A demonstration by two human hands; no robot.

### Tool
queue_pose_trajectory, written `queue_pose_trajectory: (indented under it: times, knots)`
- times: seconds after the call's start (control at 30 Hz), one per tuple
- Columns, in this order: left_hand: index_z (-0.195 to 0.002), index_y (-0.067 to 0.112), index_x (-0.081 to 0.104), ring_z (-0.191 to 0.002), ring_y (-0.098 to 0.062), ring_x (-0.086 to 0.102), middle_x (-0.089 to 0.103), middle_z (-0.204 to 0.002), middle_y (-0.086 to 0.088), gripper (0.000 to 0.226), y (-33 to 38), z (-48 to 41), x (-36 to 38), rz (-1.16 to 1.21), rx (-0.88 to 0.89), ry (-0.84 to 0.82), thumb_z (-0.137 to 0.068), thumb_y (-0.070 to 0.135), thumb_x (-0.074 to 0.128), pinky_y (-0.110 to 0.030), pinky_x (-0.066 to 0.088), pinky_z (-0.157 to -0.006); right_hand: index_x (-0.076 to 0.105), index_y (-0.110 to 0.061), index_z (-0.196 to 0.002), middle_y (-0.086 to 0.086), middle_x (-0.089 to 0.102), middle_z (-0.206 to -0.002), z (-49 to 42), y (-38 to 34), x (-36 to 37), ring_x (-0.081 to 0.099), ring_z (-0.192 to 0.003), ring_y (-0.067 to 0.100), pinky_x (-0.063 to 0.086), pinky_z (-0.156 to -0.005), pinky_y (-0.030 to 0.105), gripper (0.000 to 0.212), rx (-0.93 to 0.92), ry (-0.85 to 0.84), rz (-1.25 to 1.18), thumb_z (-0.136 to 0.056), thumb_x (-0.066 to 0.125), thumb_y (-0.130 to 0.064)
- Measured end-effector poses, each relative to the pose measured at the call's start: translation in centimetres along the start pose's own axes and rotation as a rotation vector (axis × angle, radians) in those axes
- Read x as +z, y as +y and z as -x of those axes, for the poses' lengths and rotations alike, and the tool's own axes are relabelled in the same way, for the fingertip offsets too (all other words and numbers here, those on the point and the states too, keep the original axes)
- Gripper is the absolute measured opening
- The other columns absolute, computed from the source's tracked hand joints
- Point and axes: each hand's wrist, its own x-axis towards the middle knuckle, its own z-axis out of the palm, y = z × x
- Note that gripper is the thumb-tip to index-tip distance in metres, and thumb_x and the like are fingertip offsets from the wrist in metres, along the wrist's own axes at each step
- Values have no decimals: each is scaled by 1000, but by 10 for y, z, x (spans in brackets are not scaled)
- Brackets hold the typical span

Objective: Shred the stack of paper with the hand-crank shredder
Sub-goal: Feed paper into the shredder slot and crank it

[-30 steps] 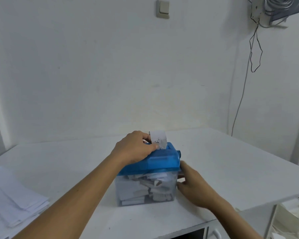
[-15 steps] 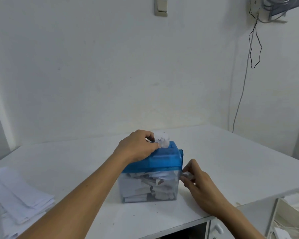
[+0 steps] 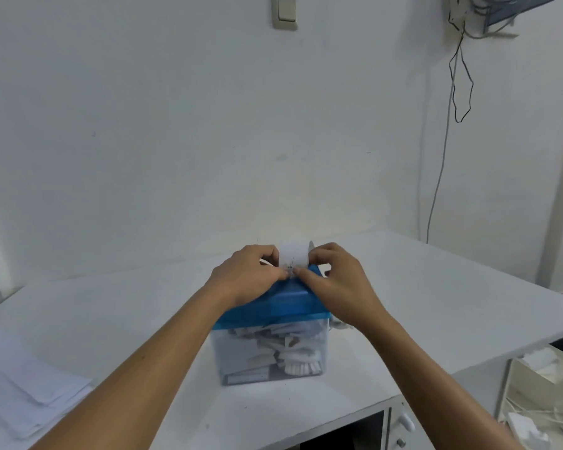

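Note:
The hand-crank shredder [image 3: 273,306] has a blue lid on a clear bin [image 3: 270,355] packed with white paper scraps. It stands near the front of the white table [image 3: 435,303]. A short white piece of paper [image 3: 294,253] sticks up from the slot on the lid. My left hand [image 3: 246,276] pinches its left edge and lower corner. My right hand [image 3: 335,280] pinches its right edge, and both hands lie over the lid. A bit of the white crank [image 3: 340,325] shows under my right wrist. The stack of paper [image 3: 23,384] lies at the table's left front.
The table meets a white wall at the back, with a cable [image 3: 442,157] hanging at the right. Below the table's front right edge are a cabinet door handle [image 3: 406,420] and an open box [image 3: 546,394] holding cords and paper.
My right hand has left the crank on the shredder's right side and risen to the lid, where it now pinches the paper beside my left hand. The view has shifted slightly.

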Motion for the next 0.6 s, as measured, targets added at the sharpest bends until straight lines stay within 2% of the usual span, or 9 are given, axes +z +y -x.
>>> queue_pose_trajectory:
  times: [0.07,0.13,0.23,0.33,0.4,0.47,0.53,0.6]
  knots:
    - [-76,42,68,-95,-13,66,70,-91,20,31,1,-1,-1,42,5,15,-58,66,61,-50,53,-94,74,-21,-95,-12,60,-103,-2,0,0,59,-92,7,46,-74,15,19,10,11,8,-91,68,-39]
    - [-75,37,71,-92,-14,68,72,-86,17,37,-2,-3,-1,86,6,34,-56,68,65,-51,54,-93,74,-20,-97,-12,60,-102,-3,-2,-1,59,-92,9,48,-75,17,22,8,0,29,-91,68,-41]
    - [-76,38,71,-89,-12,68,73,-87,15,24,-5,-3,-1,74,5,23,-69,61,74,-47,57,-88,70,-23,-103,-16,61,-106,-2,2,-4,60,-98,3,49,-80,16,17,15,-14,-41,-97,61,-37]
    - [-76,35,67,-94,-11,65,70,-92,16,20,-7,-5,1,18,10,28,-86,50,75,-39,53,-81,62,-22,-111,-9,66,-112,13,24,-10,63,-105,7,54,-84,22,22,172,47,-286,-104,43,-15]
    - [-80,37,66,-98,-9,64,70,-97,18,16,-6,-6,2,-4,6,22,-89,49,73,-37,51,-82,59,-22,-109,-5,66,-113,28,44,-11,63,-107,12,55,-92,33,30,287,9,-190,-100,39,-2]
    - [-86,38,70,-98,-8,64,70,-99,20,13,-6,-5,3,-8,-8,19,-88,50,73,-40,53,-89,58,-24,-109,-7,65,-112,41,54,-8,62,-106,12,54,-96,37,34,304,-141,-27,-99,37,0]
    - [-86,34,71,-96,-10,65,71,-97,18,15,-5,-6,3,-22,-25,8,-89,49,73,-42,53,-92,54,-25,-112,-9,64,-111,53,52,-7,63,-102,9,56,-92,32,29,263,-185,-10,-101,37,-3]
    - [-83,34,69,-95,-11,65,70,-95,17,15,-4,-6,1,-36,-32,3,-90,47,72,-43,53,-92,46,-29,-112,-14,61,-110,63,46,-9,63,-100,5,56,-84,23,28,174,-185,-35,-98,48,-5]
